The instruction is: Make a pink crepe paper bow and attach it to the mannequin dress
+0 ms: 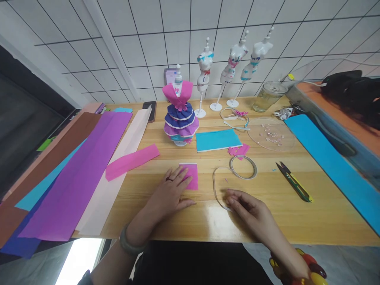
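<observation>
My left hand (175, 188) lies flat with fingers spread on a small pink paper piece (192, 178) that has a white strip along its top edge. To the right, my right hand (247, 208) pinches the loose end of a thin whitish tape (215, 186). That tape curves up across the table to its roll (251, 174). Beyond the hands stands a mini dress form (180, 118) in a ruffled pink, blue and purple paper dress. A folded blue paper piece (218, 139) and pink paper scraps (240, 151) lie beyond the tape roll.
Thread snips (293, 181) lie at the right, near a clear dish of beads (267, 132). Three bare dress forms (204, 71) and a glass of liquid (268, 97) stand at the back. Long paper strips (74, 174) cover the left; a blue strip (332, 170) lines the right edge.
</observation>
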Demonstrator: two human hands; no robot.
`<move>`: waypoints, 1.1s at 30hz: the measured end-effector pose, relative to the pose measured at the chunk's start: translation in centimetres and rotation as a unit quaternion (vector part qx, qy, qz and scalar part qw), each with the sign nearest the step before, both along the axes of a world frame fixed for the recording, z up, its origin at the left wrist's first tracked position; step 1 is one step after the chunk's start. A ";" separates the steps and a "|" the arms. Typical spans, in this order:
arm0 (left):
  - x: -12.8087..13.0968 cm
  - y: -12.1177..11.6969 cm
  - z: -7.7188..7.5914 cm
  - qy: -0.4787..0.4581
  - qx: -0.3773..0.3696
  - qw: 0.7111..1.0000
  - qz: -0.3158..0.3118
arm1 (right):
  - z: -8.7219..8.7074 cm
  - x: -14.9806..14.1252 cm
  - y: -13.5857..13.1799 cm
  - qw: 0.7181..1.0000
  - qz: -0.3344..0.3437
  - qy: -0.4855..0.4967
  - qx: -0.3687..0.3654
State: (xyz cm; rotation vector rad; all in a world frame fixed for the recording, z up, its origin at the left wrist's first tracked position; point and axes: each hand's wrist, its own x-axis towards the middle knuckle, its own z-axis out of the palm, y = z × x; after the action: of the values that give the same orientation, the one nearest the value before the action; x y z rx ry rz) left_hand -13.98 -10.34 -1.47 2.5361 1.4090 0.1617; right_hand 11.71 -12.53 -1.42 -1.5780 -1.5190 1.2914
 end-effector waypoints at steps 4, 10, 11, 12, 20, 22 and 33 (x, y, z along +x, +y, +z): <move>0.4 0.0 -0.2 0.002 0.014 1.000 0.012 | -0.1 0.1 0.0 1.000 0.010 -0.002 -0.001; 0.4 0.0 -0.3 0.008 0.031 0.999 0.005 | 0.1 0.1 0.2 0.999 0.003 0.039 -0.022; 0.4 0.0 -0.3 0.012 0.030 0.999 0.003 | 0.2 0.2 0.2 0.998 -0.001 0.049 -0.028; 0.4 0.1 -0.3 0.015 0.030 0.999 0.001 | 0.3 0.2 0.2 0.998 -0.006 0.058 -0.033; 0.4 0.1 -0.1 0.032 0.030 0.999 -0.002 | 0.3 2.2 0.7 0.999 -0.035 0.027 0.010; 0.4 0.1 -0.1 0.039 0.025 0.999 -0.003 | 0.4 2.8 1.0 0.999 -0.038 0.001 0.025; 0.4 0.1 0.5 -0.011 0.061 0.998 -0.010 | 2.1 1.7 0.3 0.976 0.132 -0.150 0.091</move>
State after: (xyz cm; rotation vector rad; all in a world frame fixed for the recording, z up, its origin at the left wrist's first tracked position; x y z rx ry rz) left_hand -13.53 -10.27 -0.99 2.6365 1.4050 0.2796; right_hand 13.44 -12.27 0.69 -1.5416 -2.0312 1.0426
